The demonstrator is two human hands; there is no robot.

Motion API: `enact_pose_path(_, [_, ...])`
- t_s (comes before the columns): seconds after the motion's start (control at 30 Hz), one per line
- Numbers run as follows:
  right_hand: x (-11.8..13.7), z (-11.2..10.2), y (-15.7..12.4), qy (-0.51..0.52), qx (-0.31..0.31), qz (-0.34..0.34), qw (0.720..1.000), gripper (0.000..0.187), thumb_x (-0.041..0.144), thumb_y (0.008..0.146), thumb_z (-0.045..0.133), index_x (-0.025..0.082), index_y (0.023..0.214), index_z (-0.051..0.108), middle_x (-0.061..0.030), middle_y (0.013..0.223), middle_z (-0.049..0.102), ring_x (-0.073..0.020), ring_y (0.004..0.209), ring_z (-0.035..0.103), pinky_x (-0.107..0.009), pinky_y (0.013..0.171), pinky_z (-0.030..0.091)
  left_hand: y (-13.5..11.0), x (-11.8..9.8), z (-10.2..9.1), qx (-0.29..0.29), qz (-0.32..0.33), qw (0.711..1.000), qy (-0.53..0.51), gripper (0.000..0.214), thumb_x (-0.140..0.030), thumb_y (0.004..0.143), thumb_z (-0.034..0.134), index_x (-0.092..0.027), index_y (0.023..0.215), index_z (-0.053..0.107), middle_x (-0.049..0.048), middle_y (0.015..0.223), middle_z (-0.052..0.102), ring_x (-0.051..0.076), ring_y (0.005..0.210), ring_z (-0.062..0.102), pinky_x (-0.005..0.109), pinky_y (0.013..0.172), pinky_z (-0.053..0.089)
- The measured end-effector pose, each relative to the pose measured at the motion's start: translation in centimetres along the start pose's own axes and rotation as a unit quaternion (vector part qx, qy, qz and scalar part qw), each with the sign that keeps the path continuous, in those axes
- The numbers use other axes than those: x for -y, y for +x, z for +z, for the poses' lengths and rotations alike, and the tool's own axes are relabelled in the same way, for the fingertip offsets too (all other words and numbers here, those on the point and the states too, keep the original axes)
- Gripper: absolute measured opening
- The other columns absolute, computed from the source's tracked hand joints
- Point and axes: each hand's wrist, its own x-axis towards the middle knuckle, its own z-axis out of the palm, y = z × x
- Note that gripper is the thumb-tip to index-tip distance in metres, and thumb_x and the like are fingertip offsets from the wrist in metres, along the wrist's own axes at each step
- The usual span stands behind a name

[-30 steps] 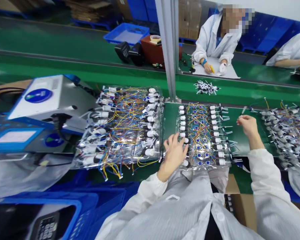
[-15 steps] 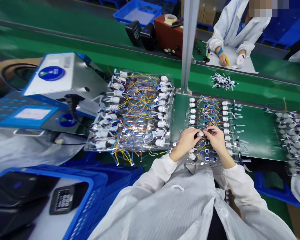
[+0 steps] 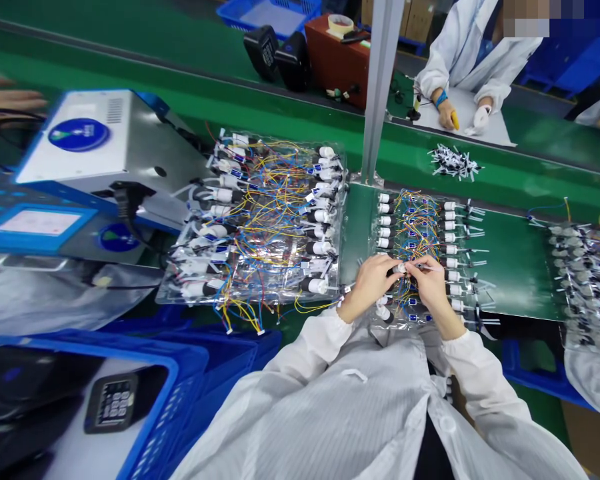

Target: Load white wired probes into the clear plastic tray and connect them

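So the thing that matters here is a little white cylindrical part, sitting right in the gap between the two hands, at the fingertips. The left hand has its thumb and fingers closed narrow on it, and the right hand is also pinched up tight, looks like on a thin white strip that pokes out past its knuckles. Neither hand is nearer really, both sets of fingertips meet at the part. The strip runs pretty much sideways, left to right. The part's own long axis is tough to call, probably crosswise too, same as the cylinders lined up in the clear plastic tray just under the hands. Beyond the hands, slightly to the right, there's a loose pile of black-and-white strips.

Hard to make out: the fingers cover most of the part, so no telling whether the strip goes around it or only lies beside it. Both hands and forearms also block chunks of the tray's columns, and the multicoloured wires are too tangled to trace.
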Motion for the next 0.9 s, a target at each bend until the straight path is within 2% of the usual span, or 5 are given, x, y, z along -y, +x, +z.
enact_pose_path(0.13, [-0.41, -0.17, -0.10, -0.019, 0.005, -0.003, 1.000, 0.034, 0.048, 0.073, 0.090, 0.023, 0.078, 0.067, -0.0009, 0.081, 0.072, -0.0181, 0.070, 0.065, -0.034, 0.069, 0.055, 0.03, 0.15, 0.10, 0.005, 0.001, 1.000, 0.003, 0.030, -0.036, 0.096, 0.072, -0.022, 0.122, 0.075, 0.0065, 0.109, 0.076, 0.024, 0.103, 0.068, 0.036, 0.092, 0.052])
enact_pose_path(0.33, [-0.63, -0.14, -0.65, -0.081, -0.003, -0.044, 0.996, 0.027, 0.046, 0.081, 0.085, 0.024, 0.081, 0.070, -0.0030, 0.087, 0.074, -0.0208, 0.079, 0.068, -0.037, 0.078, 0.056, 0.19, 0.02, 0.12, 0.018, -0.005, 1.000, 0.009, 0.029, -0.034, 0.096, 0.072, -0.023, 0.123, 0.075, 0.0076, 0.110, 0.075, 0.024, 0.104, 0.068, 0.037, 0.093, 0.052])
enact_pose_path(0.53, [-0.71, -0.16, -0.35, -0.017, -0.026, -0.015, 0.999, 0.032, 0.045, 0.077, 0.088, 0.024, 0.081, 0.064, -0.0004, 0.084, 0.072, -0.0185, 0.071, 0.066, -0.036, 0.073, 0.056, 0.57, -0.09, 0.08, 0.019, -0.009, 1.000, -0.004, 0.030, -0.036, 0.095, 0.073, -0.023, 0.121, 0.076, 0.0064, 0.108, 0.076, 0.024, 0.102, 0.068, 0.036, 0.092, 0.053])
enact_pose_path(0.9, [-0.75, -0.14, -0.35, -0.055, -0.024, -0.029, 0.998, 0.033, 0.049, 0.077, 0.086, 0.024, 0.080, 0.064, -0.0015, 0.083, 0.073, -0.0193, 0.071, 0.066, -0.036, 0.073, 0.056, 0.68, 0.13, 0.24, 0.013, -0.004, 1.000, 0.002, 0.031, -0.038, 0.093, 0.075, -0.023, 0.120, 0.076, 0.0066, 0.107, 0.077, 0.024, 0.101, 0.069, 0.037, 0.091, 0.053])
